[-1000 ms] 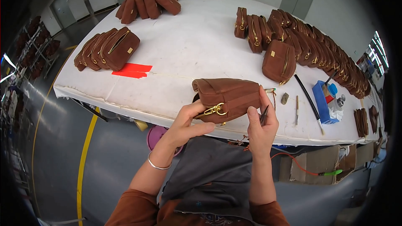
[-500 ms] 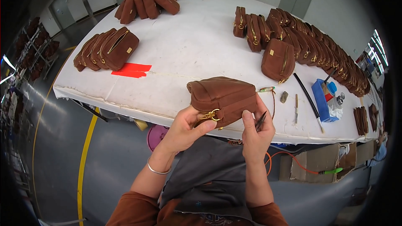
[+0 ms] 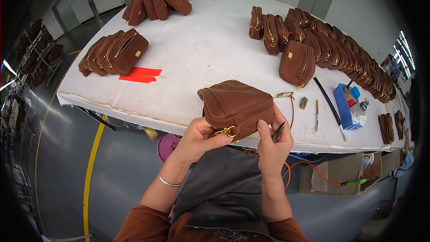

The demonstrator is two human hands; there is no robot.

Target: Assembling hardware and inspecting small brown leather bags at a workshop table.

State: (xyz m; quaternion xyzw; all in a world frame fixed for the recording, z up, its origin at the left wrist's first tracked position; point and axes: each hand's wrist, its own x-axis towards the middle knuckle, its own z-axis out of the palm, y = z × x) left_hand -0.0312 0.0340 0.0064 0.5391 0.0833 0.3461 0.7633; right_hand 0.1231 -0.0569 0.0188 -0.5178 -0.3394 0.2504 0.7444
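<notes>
Between my two hands, over the near edge of the table, is a small brown leather bag [image 3: 237, 105]. My left hand [image 3: 197, 141] grips its left end, with the thumb beside a gold ring and clasp [image 3: 226, 131]. On the bag's right end, my right hand [image 3: 274, 141] is closed, thumb against the side. A dark pointed tool [image 3: 278, 130], perhaps tweezers or small snips, also sits in the right hand; its lower part is hidden by the fingers. Another brown bag [image 3: 296, 64] with a gold zip rests on the table beyond.
Rows of brown bags [image 3: 331, 47] line the right side of the white table [image 3: 201, 40]. More bags [image 3: 114, 54] stand at left behind red tape [image 3: 141, 75]. At right lie a long black brush [image 3: 329, 107], a thin stick [image 3: 317, 115] and a blue bin [image 3: 347, 107] of supplies.
The bag has tipped slightly, so more of its upper face shows and its top has shifted a little left. Both hands keep their hold, and the dark tool has turned slightly.
</notes>
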